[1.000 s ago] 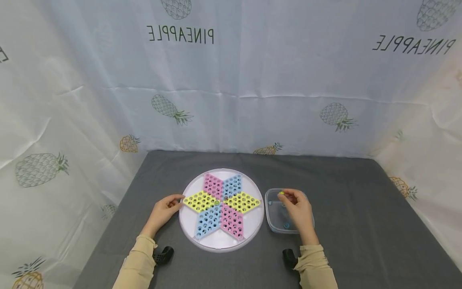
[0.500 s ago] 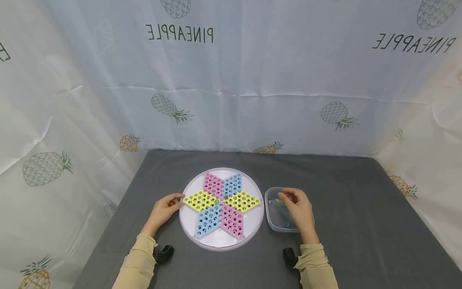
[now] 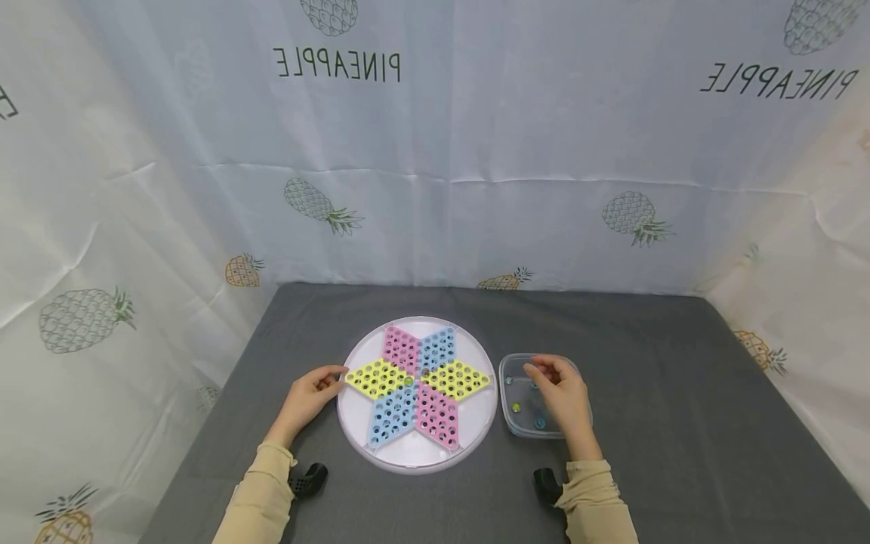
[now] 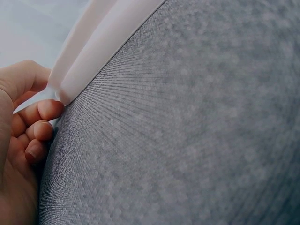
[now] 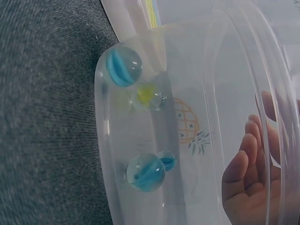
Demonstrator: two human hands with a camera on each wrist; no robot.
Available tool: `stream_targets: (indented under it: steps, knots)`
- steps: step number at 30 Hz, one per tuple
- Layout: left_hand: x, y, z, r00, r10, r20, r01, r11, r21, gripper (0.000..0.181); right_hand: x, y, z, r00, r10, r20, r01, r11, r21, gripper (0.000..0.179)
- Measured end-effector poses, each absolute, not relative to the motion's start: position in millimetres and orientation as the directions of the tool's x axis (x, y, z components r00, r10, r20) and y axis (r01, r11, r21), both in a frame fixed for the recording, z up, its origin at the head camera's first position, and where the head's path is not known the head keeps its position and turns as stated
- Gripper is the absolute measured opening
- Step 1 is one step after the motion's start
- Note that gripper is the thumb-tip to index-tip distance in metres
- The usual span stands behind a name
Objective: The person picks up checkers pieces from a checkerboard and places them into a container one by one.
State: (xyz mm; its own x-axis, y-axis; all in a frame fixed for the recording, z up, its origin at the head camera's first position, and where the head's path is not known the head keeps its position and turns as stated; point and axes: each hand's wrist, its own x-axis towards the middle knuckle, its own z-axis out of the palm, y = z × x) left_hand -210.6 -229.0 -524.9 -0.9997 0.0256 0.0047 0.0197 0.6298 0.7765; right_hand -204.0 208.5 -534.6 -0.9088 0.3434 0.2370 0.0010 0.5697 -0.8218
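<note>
My left hand (image 3: 316, 389) pinches the left rim of a round white Chinese checkers board (image 3: 353, 431), where a star of pink, blue and yellow hole panels lies. In the left wrist view, curled fingers (image 4: 40, 112) meet the board's pale rim (image 4: 89, 61). To the right, my right hand (image 3: 563, 389) hovers over a clear plastic box (image 3: 511, 427), its fingers loosely bent with nothing between them. A yellow marble (image 3: 516, 407) and several blue ones, including a blue marble (image 3: 540, 423), lie in the box. Through its wall, the right wrist view shows a blue marble (image 5: 146, 173) and fingers (image 5: 235, 166).
A greenish marble (image 3: 408, 381) and a brownish marble (image 3: 426, 372) sit near the star's centre. Board and box stand side by side on a dark grey tablecloth (image 3: 680, 423). Behind them hangs a white curtain (image 3: 435, 227) with pineapple prints.
The yellow marble has left my right fingertips, dropped into the box and rolled towards its near left side. Both hands have stayed in place.
</note>
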Motion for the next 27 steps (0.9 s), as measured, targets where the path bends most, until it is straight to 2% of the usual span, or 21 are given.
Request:
stream_targets:
  steps: [19,27]
  knots:
    - [-210.4,-230.0,-525.8,-0.999,0.030,0.012,0.028,0.625,0.780,0.024,-205.7,207.9,-536.7,-0.907,0.343,0.243,0.005,0.588,-0.809,0.032]
    - [-209.5,-230.2,-524.8,-0.997,0.059,0.051,0.076,0.618,0.782,0.026,-190.9,189.4,-503.8,-0.921,0.279,0.271,-0.093,0.518,-0.850,0.037]
